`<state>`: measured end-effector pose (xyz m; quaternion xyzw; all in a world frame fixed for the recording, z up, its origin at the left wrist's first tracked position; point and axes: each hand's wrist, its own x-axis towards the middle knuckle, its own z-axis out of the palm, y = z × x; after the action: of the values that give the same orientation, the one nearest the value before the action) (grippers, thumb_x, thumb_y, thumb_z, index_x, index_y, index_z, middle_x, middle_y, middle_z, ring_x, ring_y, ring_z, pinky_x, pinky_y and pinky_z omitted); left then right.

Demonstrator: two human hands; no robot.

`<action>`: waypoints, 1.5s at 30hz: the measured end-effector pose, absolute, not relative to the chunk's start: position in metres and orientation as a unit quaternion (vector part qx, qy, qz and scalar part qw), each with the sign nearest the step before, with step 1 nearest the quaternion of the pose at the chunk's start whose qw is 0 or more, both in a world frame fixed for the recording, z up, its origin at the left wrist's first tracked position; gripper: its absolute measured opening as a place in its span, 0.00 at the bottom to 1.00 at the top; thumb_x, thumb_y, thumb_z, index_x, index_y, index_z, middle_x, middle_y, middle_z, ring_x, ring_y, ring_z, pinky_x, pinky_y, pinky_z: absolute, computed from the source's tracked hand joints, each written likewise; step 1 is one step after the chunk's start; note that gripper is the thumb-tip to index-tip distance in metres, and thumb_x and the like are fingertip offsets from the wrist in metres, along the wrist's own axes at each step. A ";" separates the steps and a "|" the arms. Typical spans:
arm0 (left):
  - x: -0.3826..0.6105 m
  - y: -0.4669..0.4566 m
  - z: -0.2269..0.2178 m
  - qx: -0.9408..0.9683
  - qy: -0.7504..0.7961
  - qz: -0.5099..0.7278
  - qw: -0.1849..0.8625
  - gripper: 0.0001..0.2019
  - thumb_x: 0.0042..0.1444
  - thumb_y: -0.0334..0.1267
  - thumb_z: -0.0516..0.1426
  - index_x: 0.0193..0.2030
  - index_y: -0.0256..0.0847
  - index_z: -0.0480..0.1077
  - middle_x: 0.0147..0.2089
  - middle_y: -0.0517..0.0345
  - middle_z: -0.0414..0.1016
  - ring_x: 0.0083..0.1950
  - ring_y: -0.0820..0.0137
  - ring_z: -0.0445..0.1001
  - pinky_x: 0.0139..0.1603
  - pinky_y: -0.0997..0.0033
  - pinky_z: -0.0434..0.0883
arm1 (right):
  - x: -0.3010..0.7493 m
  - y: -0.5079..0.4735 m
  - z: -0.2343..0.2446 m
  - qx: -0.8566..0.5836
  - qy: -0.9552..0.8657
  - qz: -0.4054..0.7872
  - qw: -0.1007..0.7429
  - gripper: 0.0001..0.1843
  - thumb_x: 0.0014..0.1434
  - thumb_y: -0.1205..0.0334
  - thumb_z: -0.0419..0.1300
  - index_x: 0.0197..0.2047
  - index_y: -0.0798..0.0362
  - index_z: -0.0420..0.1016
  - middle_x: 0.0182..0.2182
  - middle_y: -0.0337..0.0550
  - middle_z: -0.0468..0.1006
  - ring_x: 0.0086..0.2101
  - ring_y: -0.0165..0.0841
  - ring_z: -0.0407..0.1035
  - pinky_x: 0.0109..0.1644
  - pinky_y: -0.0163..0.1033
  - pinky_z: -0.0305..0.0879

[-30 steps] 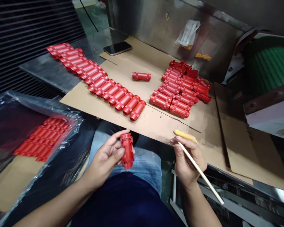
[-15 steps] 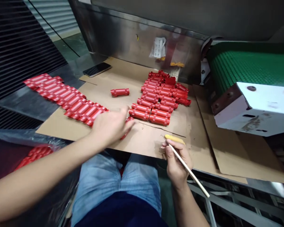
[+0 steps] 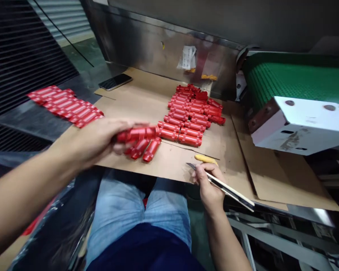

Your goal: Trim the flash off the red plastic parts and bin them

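Note:
My left hand (image 3: 101, 141), blurred by motion, is closed around several red ribbed metal tubes (image 3: 138, 133) above the front left of the cardboard sheet. Just under and beside it, a loose red tube (image 3: 151, 149) lies on the cardboard, touching or close to the bunch; which ones the fingers grip is partly hidden. At the front right, my right hand (image 3: 211, 188) grips a slim cream-coloured utility knife (image 3: 233, 194), its blade pointing left and away. A yellow finger cot (image 3: 205, 159) covers one outstretched finger of that hand.
Rows of red tubes (image 3: 183, 116) lie on the cardboard (image 3: 147, 84) ahead; another slanting row (image 3: 67, 105) runs at the left. A phone (image 3: 115, 81) rests at the back left. The white bracket (image 3: 305, 128) of a green conveyor belt (image 3: 296, 75) juts in at the right.
My left hand has gathered tubes from the near end of the left row, which is now shorter. The lone tube behind is gone from its spot. The knife has turned slightly, showing its blade.

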<state>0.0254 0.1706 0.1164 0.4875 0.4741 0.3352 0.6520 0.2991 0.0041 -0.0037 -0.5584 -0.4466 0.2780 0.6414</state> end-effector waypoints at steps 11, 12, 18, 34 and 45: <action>-0.012 -0.001 0.012 0.139 0.481 0.306 0.810 0.22 0.67 0.50 0.65 0.52 0.30 0.85 0.21 0.64 0.59 0.22 0.80 0.47 0.24 0.74 0.45 | 0.223 -0.026 0.002 -0.492 -0.467 0.594 0.432 0.12 0.71 0.50 0.69 0.44 0.51 0.82 0.27 0.36 0.77 0.25 0.28 0.69 0.30 0.34 0.66; -0.013 -0.003 0.007 0.139 0.476 0.306 0.813 0.22 0.68 0.50 0.65 0.53 0.30 0.84 0.22 0.64 0.59 0.21 0.80 0.47 0.24 0.73 0.45 | 0.218 -0.027 -0.002 -0.493 -0.457 0.607 0.425 0.13 0.69 0.49 0.70 0.44 0.51 0.83 0.26 0.36 0.77 0.26 0.28 0.70 0.30 0.33 0.67; -0.015 -0.004 0.000 0.146 0.458 0.306 0.821 0.23 0.69 0.51 0.64 0.54 0.30 0.84 0.22 0.65 0.59 0.21 0.80 0.48 0.24 0.74 0.45 | 0.207 -0.025 -0.004 -0.500 -0.470 0.596 0.417 0.15 0.68 0.49 0.71 0.41 0.53 0.81 0.26 0.35 0.76 0.23 0.25 0.64 0.26 0.31 0.62; -0.018 0.002 -0.013 0.192 0.409 0.469 0.759 0.17 0.60 0.41 0.74 0.52 0.36 0.84 0.49 0.44 0.85 0.49 0.59 0.83 0.54 0.63 0.80 | 0.209 -0.024 0.014 -0.440 -0.685 0.406 0.416 0.03 0.70 0.61 0.71 0.47 0.49 0.86 0.40 0.46 0.88 0.41 0.37 0.82 0.46 0.41 0.81; -0.014 -0.001 -0.004 0.184 0.409 0.467 0.762 0.21 0.65 0.41 0.70 0.62 0.43 0.74 0.43 0.51 0.85 0.41 0.64 0.85 0.42 0.70 0.81 | 0.207 -0.030 0.003 -0.332 -0.711 0.378 0.491 0.25 0.69 0.69 0.72 0.66 0.42 0.81 0.56 0.45 0.87 0.49 0.42 0.86 0.53 0.48 0.88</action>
<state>-0.0141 -0.0007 -0.0045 0.1843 0.4091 0.4671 0.7619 0.2073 -0.0301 0.0034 -0.3317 -0.7115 0.3778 0.4909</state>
